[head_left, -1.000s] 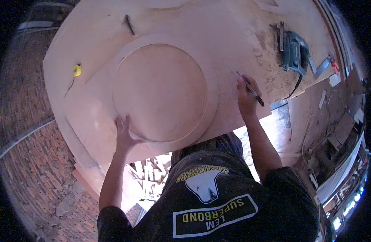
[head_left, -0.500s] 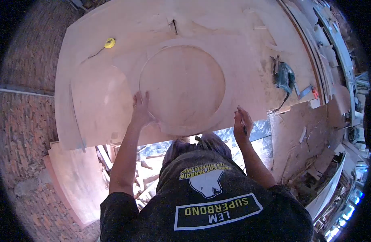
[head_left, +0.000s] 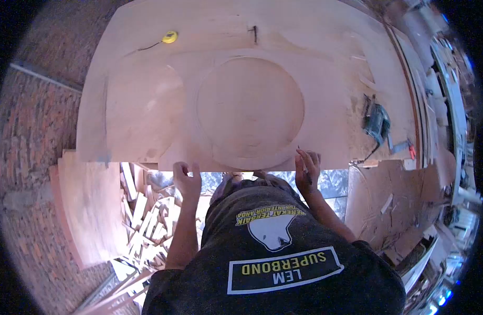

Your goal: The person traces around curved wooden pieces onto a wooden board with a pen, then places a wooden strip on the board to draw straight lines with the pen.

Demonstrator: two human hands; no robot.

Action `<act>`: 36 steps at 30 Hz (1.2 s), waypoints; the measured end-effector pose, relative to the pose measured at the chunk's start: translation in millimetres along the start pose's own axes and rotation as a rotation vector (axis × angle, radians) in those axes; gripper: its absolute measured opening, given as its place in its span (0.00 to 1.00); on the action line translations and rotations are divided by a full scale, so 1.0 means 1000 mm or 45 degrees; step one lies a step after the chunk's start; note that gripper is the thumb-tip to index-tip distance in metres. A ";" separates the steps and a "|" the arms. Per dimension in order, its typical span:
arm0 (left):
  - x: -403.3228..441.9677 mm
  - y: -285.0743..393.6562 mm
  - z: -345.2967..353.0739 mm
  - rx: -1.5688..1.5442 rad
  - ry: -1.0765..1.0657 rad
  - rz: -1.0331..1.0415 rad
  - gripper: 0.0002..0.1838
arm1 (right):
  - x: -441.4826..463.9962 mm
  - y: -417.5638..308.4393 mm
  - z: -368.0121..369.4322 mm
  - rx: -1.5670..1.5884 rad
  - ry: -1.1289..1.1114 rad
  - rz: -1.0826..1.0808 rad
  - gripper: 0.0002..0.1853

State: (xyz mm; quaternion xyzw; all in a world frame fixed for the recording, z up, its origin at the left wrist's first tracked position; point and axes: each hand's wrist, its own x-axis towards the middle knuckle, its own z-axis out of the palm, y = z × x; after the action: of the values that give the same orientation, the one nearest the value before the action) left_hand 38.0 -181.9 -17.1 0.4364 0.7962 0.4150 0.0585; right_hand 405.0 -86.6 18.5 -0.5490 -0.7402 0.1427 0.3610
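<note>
My left hand (head_left: 188, 179) is at the near edge of a plywood sheet (head_left: 325, 121), with thumb and fingers apart; whether it touches the edge I cannot tell. Farther right along that edge, my right hand (head_left: 308, 169) is closed around a thin dark pencil (head_left: 309, 179), which points up and left. Between and beyond the hands, a large plywood disc or ring shape (head_left: 252, 105) shows its round outline on the sheet.
A yellow tape measure (head_left: 169, 37) and a small dark tool (head_left: 255, 33) lie toward the far side. A green jigsaw (head_left: 377, 123) with its cord rests at right, near a red-handled tool (head_left: 411, 150). Wood offcuts (head_left: 147, 220) pile up below left, beside a brick wall (head_left: 31, 157).
My left hand has drawn back from the round outline to the sheet's near edge. My right hand has shifted slightly left, still with the pencil. The camera view has moved too.
</note>
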 end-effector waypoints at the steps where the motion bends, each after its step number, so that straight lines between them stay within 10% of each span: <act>1: -0.008 0.006 -0.003 0.051 0.005 0.040 0.15 | 0.004 0.002 0.000 0.002 -0.019 -0.018 0.06; 28: -0.037 0.143 0.039 -0.473 -0.447 0.739 0.11 | 0.066 -0.043 0.011 0.690 -0.843 -0.633 0.22; 33: -0.022 0.155 0.030 -0.378 -0.712 0.658 0.41 | 0.066 -0.048 0.007 0.604 -0.758 -0.632 0.25; 36: -0.010 0.165 0.030 -0.496 -0.694 0.740 0.42 | 0.072 -0.058 0.000 0.607 -0.759 -0.631 0.24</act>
State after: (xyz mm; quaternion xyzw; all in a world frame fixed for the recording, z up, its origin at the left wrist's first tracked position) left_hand 163.9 -125.5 78.1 0.7164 0.5028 0.4263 0.2285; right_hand 353.6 -41.3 80.9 -0.1919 -0.8674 0.3701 0.2717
